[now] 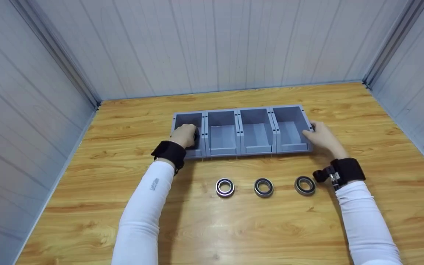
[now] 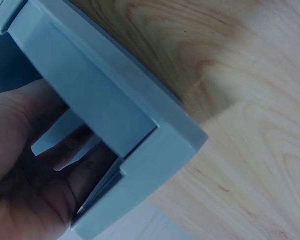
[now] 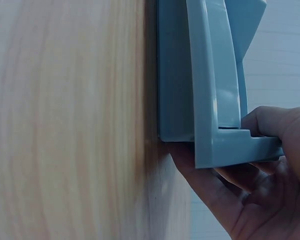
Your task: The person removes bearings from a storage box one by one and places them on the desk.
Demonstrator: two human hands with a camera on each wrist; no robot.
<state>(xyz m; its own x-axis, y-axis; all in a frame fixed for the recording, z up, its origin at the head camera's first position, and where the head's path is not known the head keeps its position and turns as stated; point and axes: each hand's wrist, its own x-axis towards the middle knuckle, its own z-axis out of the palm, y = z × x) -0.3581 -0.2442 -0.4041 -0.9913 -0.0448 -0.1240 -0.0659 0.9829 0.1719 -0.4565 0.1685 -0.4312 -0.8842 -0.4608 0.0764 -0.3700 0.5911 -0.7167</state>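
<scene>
A row of grey storage bins [image 1: 222, 151] stands joined together on the wooden table. My left hand [image 1: 184, 134] reaches into the leftmost bin. Its fingers [image 2: 72, 142] go behind the front lip in the left wrist view, where their tips are hidden. Something dark shows beside this hand in the head view, too unclear to name. On the other end, my right hand [image 1: 320, 137] grips the side wall of the rightmost bin [image 3: 205, 100], thumb at the inner rim and fingers outside. Three ball bearings, a left one [image 1: 225, 187], a middle one [image 1: 263, 187] and a right one [image 1: 304, 185], lie in front.
Pale panel walls [image 1: 230, 44] enclose the wooden table [image 1: 234, 232] at the back and both sides. The bearings lie flat and apart, between the forearms. Black straps with small cameras [image 1: 320, 176] sit on the wrists.
</scene>
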